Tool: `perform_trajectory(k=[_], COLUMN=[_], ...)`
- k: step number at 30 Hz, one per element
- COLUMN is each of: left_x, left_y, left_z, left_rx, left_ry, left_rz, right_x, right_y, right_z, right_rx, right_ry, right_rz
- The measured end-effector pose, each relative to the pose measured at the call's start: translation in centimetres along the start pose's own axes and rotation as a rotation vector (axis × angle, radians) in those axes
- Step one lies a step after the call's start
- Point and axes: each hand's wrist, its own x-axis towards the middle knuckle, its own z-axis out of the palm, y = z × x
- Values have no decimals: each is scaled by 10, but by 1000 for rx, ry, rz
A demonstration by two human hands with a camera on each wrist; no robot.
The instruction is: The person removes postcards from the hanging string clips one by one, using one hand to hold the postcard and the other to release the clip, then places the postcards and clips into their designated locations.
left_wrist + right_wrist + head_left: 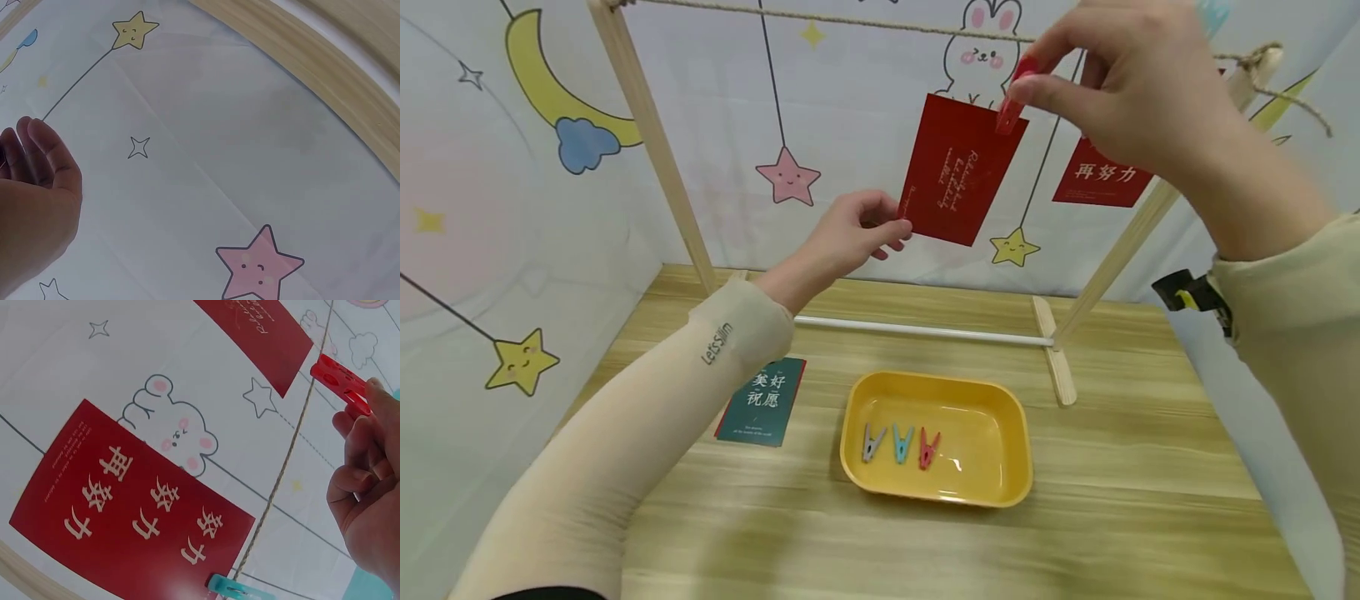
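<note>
Your right hand has thumb and forefinger clamped on a red clothespin, at the right part of the rope. Your left hand is lower and further left than the rope's right part, thumb and finger pinched on the left edge of a red card, near its bottom corner.

That card is below the rope in the head view; from the right wrist, its upper corner looks very near the rope. The clothespin's mouth overlaps that corner in the head view, but whether it bites card, rope or both, you cannot tell from here.

To clip well, it would likely help to raise the card until its top edge meets the rope, squeeze the clothespin wide, and let it grip rope and card together, with the left fingers steadying the bottom.

The card's long axis slopes from upper right to lower left, top leaning right; its script lettering runs sideways along that axis.

Further out, to the right below the rope, another card, also red, hangs by a blue-green clothespin. Far below the rope, the tabletop carries a yellow tray with three small clothespins and, to its left, a green card.
</note>
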Motion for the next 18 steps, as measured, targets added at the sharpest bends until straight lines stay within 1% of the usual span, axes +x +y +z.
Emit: perform_trajectory(k=[2, 7, 12, 15, 18], left_x=[-5, -19, -33, -41, -50], left_y=[-3, -10, -17, -23, -29], left_z=[-3, -12, -19, -24, -30], left_rx=[2, 22, 44, 52, 54], left_ry=[-8, -22, -16, -15, -20], left_rz=[-10, -47, -79, -88, -101], right_x=[-4, -13, -23, -30, -36], right_y=[-2, -4, -4, -6, -9], right_z=[3, 11, 26, 38, 50], right_rx=[6, 31, 70, 94, 125], right_ry=[-11, -41, -66, -94, -137], right_rz=[-31, -68, -126, -132, -112])
